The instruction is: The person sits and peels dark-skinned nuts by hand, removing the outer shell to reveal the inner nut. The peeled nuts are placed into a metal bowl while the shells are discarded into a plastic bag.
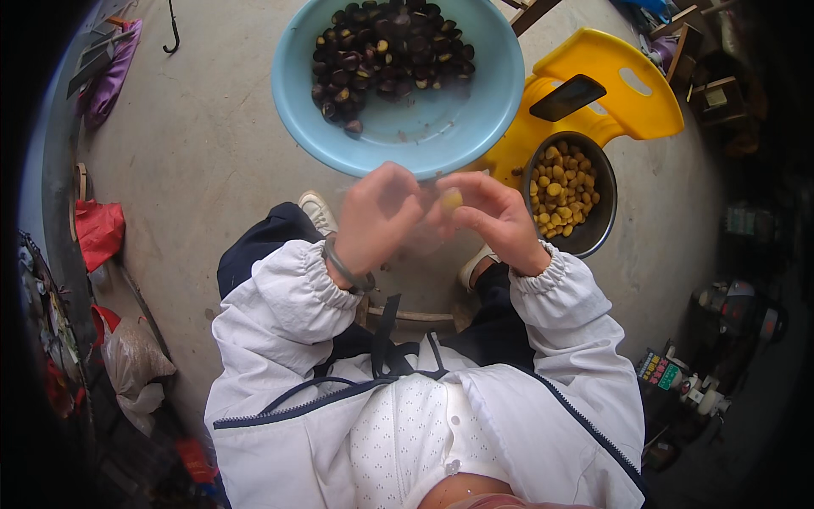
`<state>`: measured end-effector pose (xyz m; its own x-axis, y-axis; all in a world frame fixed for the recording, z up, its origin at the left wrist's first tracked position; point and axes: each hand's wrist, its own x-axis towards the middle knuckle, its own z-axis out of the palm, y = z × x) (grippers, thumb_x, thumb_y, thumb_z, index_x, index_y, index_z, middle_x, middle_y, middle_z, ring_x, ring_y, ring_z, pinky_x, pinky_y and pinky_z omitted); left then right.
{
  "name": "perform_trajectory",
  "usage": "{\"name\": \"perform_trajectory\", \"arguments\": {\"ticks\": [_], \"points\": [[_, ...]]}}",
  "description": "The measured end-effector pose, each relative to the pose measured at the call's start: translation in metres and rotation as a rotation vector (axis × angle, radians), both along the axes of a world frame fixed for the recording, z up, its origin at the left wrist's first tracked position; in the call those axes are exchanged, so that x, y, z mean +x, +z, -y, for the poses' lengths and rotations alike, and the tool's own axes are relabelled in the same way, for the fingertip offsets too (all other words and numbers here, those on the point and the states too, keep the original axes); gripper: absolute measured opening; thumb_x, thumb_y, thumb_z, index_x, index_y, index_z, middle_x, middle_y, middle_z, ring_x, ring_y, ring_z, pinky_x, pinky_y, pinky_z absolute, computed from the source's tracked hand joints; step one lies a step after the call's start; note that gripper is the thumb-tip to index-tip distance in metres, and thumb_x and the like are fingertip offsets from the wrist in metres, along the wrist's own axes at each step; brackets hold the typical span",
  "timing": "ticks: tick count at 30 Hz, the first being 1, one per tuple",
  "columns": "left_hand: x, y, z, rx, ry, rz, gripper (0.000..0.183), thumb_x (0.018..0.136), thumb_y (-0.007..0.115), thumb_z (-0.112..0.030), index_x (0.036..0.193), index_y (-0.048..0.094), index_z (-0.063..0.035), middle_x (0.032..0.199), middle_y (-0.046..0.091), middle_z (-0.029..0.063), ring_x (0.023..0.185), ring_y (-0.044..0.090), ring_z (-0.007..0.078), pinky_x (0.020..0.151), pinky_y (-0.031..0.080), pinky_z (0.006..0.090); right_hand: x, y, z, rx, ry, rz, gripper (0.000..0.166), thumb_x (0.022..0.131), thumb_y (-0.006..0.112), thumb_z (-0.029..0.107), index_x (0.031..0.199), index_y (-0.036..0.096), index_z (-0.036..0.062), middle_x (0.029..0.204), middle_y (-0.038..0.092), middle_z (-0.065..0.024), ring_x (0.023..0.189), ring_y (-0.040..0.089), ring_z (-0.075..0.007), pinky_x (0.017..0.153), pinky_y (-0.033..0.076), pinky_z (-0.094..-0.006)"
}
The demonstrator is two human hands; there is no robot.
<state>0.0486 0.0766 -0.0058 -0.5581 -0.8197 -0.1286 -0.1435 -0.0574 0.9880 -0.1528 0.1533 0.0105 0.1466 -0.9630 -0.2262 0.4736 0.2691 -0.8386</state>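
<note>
A peeled yellow chestnut (451,200) is held between the thumb and fingers of my right hand (499,213). Close beside it, my left hand (381,210) has its fingers curled inward; whether anything sits inside them is hidden. Both hands are just off the near rim of a light blue plastic basin (294,95), and thin haze blurs the air around them. Dark-shelled chestnuts (394,60), some showing yellow flesh, lie heaped in the basin's far part. To the right of my right hand, a metal bowl (601,238) contains many peeled chestnuts (563,191).
A yellow plastic chair (636,118) stands at the right, with the bowl and a dark phone (568,97) on it. Concrete floor (191,140) surrounds my shoes. Along the left are a red bag (100,232) and a filled plastic bag (133,356). An umbrella handle (173,38) shows at top left.
</note>
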Motion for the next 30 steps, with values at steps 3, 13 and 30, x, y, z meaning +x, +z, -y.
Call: {"name": "perform_trajectory", "arguments": {"ticks": [3,13,30], "points": [[0.003,-0.002,0.002,-0.059,-0.070,-0.071,0.004,0.092,0.062,-0.004,0.093,0.062,0.0000,0.092,0.061,0.0010,0.078,0.059,0.0059,0.069,0.046,0.0202,0.004,-0.005,-0.002,-0.012,-0.081,-0.192,0.031,0.090,0.075,0.003,0.117,0.060,0.0005,0.098,0.071,-0.0071,0.087,0.070,-0.0136,0.077,0.055,-0.0249],[0.000,0.012,0.002,-0.111,-0.130,-0.063,0.009,0.090,0.072,-0.007,0.097,0.071,-0.0011,0.095,0.066,0.0027,0.076,0.058,0.0068,0.063,0.044,0.0200,0.007,-0.006,-0.005,-0.239,-0.176,-0.771,0.034,0.079,0.087,0.011,0.101,0.062,0.0019,0.085,0.071,-0.0040,0.073,0.067,-0.0097,0.068,0.053,-0.0237],[0.000,0.013,0.000,-0.172,-0.127,-0.022,0.005,0.088,0.070,-0.003,0.092,0.068,-0.0002,0.088,0.063,0.0013,0.072,0.053,0.0065,0.062,0.041,0.0209,0.009,-0.007,-0.008,-0.362,-0.186,-0.860,0.028,0.079,0.086,0.005,0.098,0.065,0.0012,0.090,0.069,-0.0054,0.076,0.064,-0.0127,0.072,0.052,-0.0264]]}}
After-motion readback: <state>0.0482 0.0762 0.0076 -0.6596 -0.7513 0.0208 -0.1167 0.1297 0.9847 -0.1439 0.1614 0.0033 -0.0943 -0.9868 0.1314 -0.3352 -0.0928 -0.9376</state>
